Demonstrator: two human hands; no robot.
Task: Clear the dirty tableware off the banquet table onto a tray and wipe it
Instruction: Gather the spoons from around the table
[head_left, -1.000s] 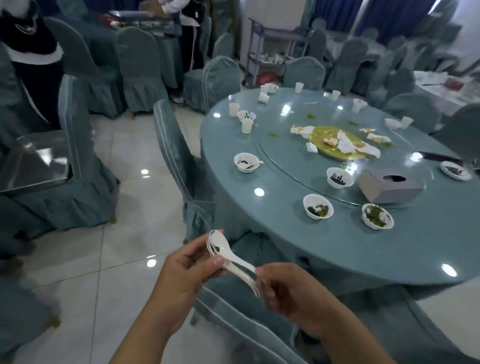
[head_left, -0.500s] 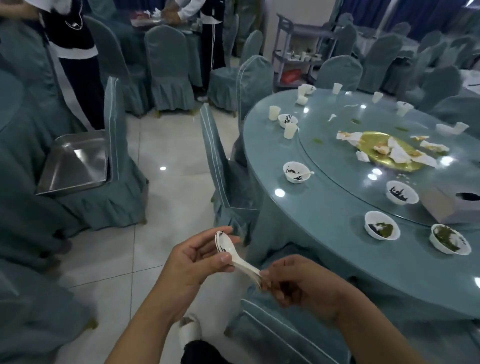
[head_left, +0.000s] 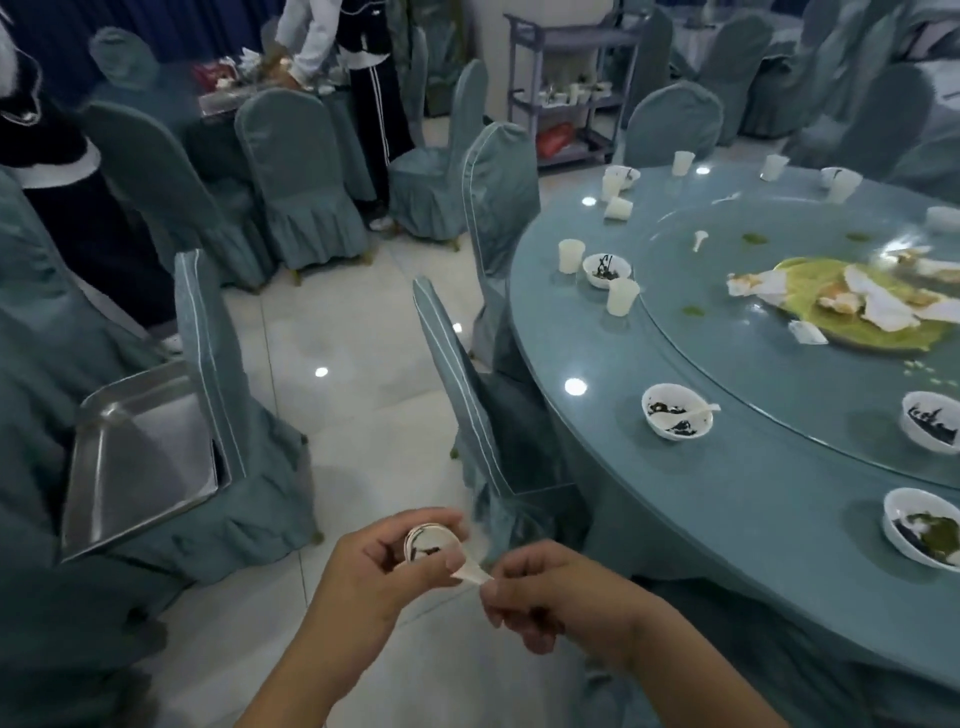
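tray (head_left: 140, 457) on chair (head_left: 228, 415), left of table (head_left: 727, 519)

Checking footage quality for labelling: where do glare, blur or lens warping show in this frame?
Head view: bright lamp reflections dot the table and floor; the spoons look slightly soft; wide-angle warping tilts the far chairs; overall light is dim, bluish.

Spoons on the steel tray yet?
No: the left hand and right hand both grip the spoons, apart from the tray on the chair.
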